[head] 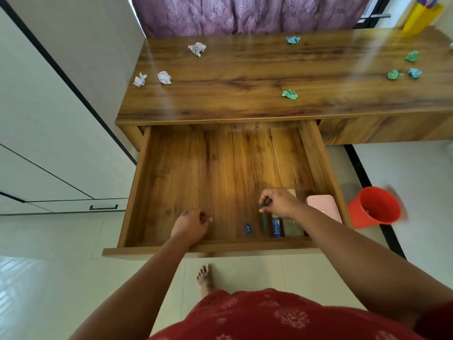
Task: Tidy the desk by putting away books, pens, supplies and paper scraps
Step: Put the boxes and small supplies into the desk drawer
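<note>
Wood-grain desk drawer (171,168), pulled open: right hand (279,202) pinches a slim green pen (264,218), light, rigid, best held mid-barrel, above the drawer's front-right corner; left hand (192,225) loosely curled, empty.

red bucket (373,208), yellow holder (421,18), purple patterned curtain (245,14), pink case (323,207).
</note>
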